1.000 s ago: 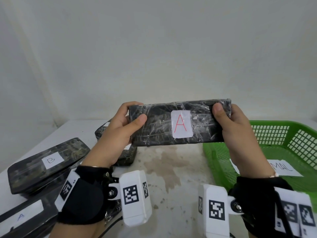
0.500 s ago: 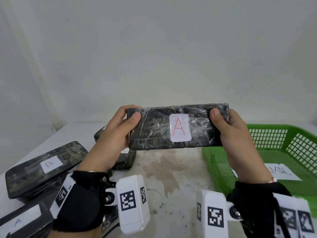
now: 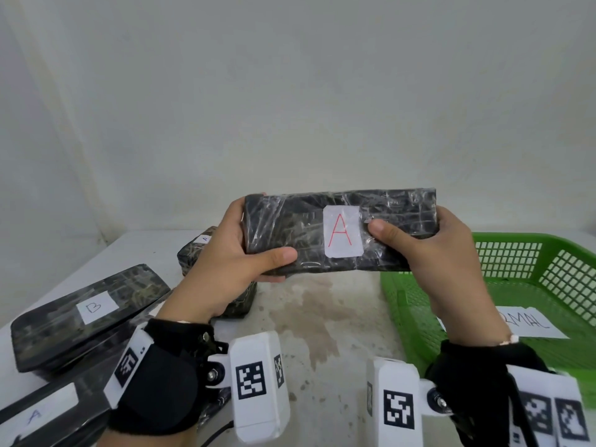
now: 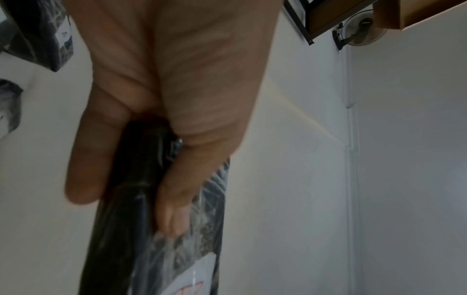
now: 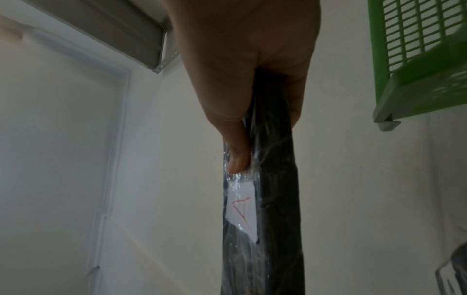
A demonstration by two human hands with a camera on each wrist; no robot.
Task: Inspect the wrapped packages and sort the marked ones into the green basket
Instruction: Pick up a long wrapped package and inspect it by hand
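Head view: dark wrapped package [image 3: 338,232] held up above the table [image 3: 309,317], white label with a red A [image 3: 341,235] facing the camera. Left hand [image 3: 232,262] gripping the left end, thumb across the front; right hand [image 3: 445,253] gripping the right end, thumb tip just beside the label. Green basket [image 3: 548,269] low on the right, holding only a written slip of paper [image 3: 532,322]. Other packages [image 3: 87,314] lying on the left.

Left wrist view: fingers [image 4: 88,169] behind, thumb in front, package end [image 4: 141,179] pinched between. Blurred.

Right wrist view: same pinch, thumb [image 5: 235,151] pressed into shiny film.

Risks, as a judgement: slick film letting an end slip once one hand releases; package catching the basket's near rim.
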